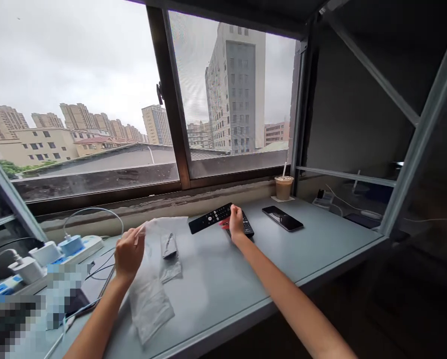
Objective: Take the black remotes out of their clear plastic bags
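My right hand is closed around one end of a black remote control, held tilted above the table with its buttons facing me. Behind that hand, a second black device with a keypad lies on the tabletop, partly hidden. My left hand pinches the edge of a thin, see-through plastic bag that spreads to the right. Beside it is a small clear bag with a dark object inside, too small to name. Nearer to me lies a crumpled plastic bag; whether it joins the pinched one, I cannot tell.
A black smartphone lies on the grey table to the right. At the back stands an iced drink cup with a straw. Power strips with chargers and cables crowd the left side. Metal frame posts flank the table.
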`<state>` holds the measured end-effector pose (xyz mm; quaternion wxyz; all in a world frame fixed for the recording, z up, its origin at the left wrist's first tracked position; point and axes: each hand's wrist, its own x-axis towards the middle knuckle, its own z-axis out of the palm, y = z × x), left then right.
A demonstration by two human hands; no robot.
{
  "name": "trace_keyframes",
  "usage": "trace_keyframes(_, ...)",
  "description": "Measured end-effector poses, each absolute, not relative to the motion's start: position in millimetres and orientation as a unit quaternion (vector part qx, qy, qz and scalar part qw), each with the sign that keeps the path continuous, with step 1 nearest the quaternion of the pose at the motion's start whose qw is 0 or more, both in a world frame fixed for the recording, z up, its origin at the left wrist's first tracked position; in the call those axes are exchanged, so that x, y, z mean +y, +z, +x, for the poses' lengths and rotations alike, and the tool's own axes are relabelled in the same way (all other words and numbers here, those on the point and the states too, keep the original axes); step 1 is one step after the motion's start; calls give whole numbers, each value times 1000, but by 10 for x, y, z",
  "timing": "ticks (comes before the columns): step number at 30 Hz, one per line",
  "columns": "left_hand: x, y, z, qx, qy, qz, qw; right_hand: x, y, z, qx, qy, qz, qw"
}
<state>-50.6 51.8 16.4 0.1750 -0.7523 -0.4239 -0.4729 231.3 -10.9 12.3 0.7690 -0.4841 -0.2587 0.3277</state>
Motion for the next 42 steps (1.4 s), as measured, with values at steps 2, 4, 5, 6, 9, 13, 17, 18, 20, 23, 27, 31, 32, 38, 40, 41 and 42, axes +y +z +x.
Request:
trace_keyframes(2,476,156,-432,-443,-490,-740,129,-121,101,2385,-247,283,-515,770)
trace_keyframes(4,405,157,-327,-418,-449,-786,83,-133,78,2433,-261,255,-531,765)
trace_keyframes(5,365,158,-271,-399,-421,-811,72,-140,71,2447,-273,254,-535,758)
trace_keyframes(6,326,159,-218,-383,-393,-833,66,-147,71,2455,-285,261,-538,749)
trace_keyframes(9,239,155,-105,-357,-334,-870,66,-172,96,2448,-313,294,-553,713)
trace_keyframes(13,227,166,-84,-359,-345,-863,87,-192,137,2389,-325,333,-559,686)
trace_keyframes(17,290,162,-122,-386,-377,-838,82,-213,120,2339,-387,344,-597,612)
trace_keyframes(18,306,144,-124,-391,-360,-844,69,-228,112,2330,-416,327,-620,579)
trace_keyframes(20,325,90,-110,-395,-297,-869,36,-275,105,2309,-481,260,-670,502)
trace_keyframes(23,310,12,-53,-384,-211,-899,6,-367,131,2256,-554,145,-724,384)
trace_keyframes(27,250,0,16,-371,-220,-902,31,-426,213,2221,-578,47,-749,320)
trace_keyframes(31,220,50,30,-359,-287,-885,79,-342,313,2436,-545,-14,-774,321)
trace_keyframes(32,215,60,32,-353,-301,-882,84,-306,331,2526,-530,-17,-790,307)
trace_keyframes(38,132,31,115,-313,-304,-897,68,-149,264,2871,-506,49,-845,167)
trace_keyframes(40,78,-14,163,-309,-269,-910,62,-137,195,2836,-524,59,-833,169)
trace_keyframes(41,51,-36,185,-309,-251,-915,58,-139,161,2801,-535,62,-824,174)
trace_keyframes(42,25,-54,204,-310,-234,-920,52,-144,130,2761,-547,66,-815,182)
